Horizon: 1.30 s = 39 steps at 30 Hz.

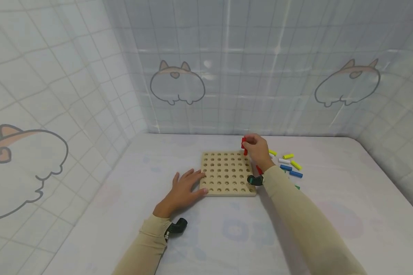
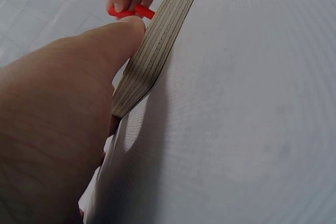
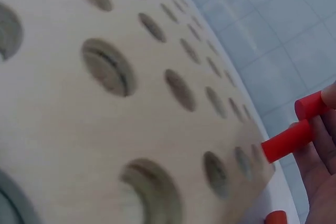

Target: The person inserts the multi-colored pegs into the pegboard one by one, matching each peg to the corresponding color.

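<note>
Layout of the pegboard, pegs and hands on the table.
The pegboard [image 1: 227, 173] lies flat on the table [image 1: 227, 236]. The left hand's [image 1: 183, 192] fingers [image 1: 196, 175] rest against its left edge; the right hand's [image 1: 258, 151] fingers pinch two pegs [image 3: 296, 129] over its far right corner. Loose pegs [image 1: 290, 164] lie right of those fingers, another peg [image 3: 275, 217] just beneath them.

Pegboard [image 1: 227, 173]: pale wood, matt, its edge layered like plywood.
Red pegs [image 3: 287, 140]: smooth, matt finish.
Table cover [image 1: 227, 236]: soft printed cloth.
Backdrop [image 1: 261, 57]: glossy plastic sheet, creased.
</note>
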Each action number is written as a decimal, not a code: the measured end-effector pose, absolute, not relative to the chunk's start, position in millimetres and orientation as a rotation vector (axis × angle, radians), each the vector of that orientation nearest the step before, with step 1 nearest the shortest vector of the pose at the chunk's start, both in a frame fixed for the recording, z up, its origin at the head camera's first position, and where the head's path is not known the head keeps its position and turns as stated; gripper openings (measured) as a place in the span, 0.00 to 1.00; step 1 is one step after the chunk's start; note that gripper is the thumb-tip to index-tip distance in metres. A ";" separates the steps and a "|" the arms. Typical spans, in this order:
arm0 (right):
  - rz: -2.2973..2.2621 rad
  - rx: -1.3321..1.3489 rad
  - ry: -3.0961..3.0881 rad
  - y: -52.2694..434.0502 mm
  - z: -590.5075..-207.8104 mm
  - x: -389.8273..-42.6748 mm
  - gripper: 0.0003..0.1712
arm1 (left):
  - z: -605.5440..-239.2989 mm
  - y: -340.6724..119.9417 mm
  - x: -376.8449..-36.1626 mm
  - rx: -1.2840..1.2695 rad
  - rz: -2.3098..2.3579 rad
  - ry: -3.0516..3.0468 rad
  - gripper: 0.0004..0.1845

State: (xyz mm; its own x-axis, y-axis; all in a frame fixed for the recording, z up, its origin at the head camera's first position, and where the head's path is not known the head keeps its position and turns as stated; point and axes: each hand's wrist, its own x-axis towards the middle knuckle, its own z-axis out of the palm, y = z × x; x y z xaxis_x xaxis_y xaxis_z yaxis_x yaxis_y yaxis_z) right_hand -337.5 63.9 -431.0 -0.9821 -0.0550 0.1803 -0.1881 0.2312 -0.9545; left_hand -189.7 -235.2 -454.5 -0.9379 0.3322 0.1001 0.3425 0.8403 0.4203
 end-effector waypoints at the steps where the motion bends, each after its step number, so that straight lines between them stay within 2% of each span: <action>1: 1.860 0.249 -2.381 63.2 -432.3 -337.4 0.17 | -454.5 -235.1 -189.3 -0.548 -0.692 -2.992 0.37; 7: 1.860 0.322 -2.378 60.9 -438.0 -336.6 0.17 | -454.9 -235.2 -189.2 -0.549 -0.691 -2.998 0.37; 15: 1.795 0.343 -2.454 60.7 -439.4 -337.6 0.23 | -456.4 -236.0 -191.1 -0.564 -0.694 -2.984 0.38; 39: 1.738 0.374 -2.549 56.5 -439.9 -333.1 0.20 | -457.0 -240.7 -191.1 -0.571 -0.675 -2.984 0.37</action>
